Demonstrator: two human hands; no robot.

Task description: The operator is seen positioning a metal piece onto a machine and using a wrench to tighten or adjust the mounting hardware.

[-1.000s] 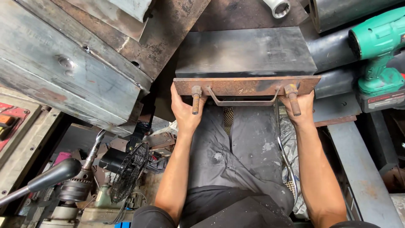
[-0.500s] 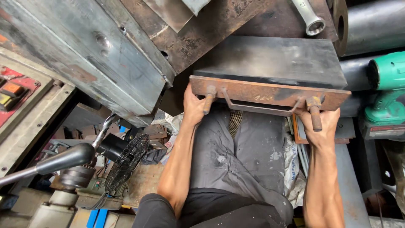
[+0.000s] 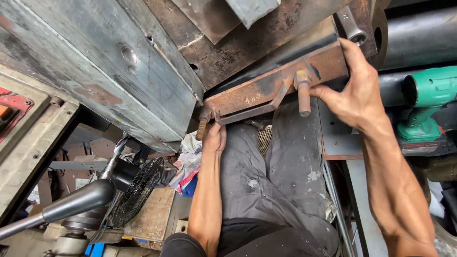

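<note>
I hold a rusty, dark steel box-shaped part [image 3: 266, 88] by its two ends, tilted so its right end is higher. Its rusty front plate carries two short round pegs and a thin bent rod handle. My left hand [image 3: 214, 138] grips under the lower left end by the left peg [image 3: 202, 127]. My right hand [image 3: 354, 90] wraps the upper right end, thumb beside the right peg [image 3: 303, 97]. The part's top is partly hidden under overlapping rusty plates [image 3: 238, 38]. My grey trousers [image 3: 276, 176] are below.
A large grey steel block [image 3: 104, 71] fills the upper left. A green cordless drill [image 3: 426, 109] rests at the right beside dark pipes [image 3: 419, 38]. A small black fan [image 3: 135, 190] and a machine lever [image 3: 71, 207] stand lower left. A socket piece [image 3: 351, 26] lies above.
The steel part has swung from level to tilted, right end raised and nearer the camera. Both hands stayed on its ends; the view shifted right and closer.
</note>
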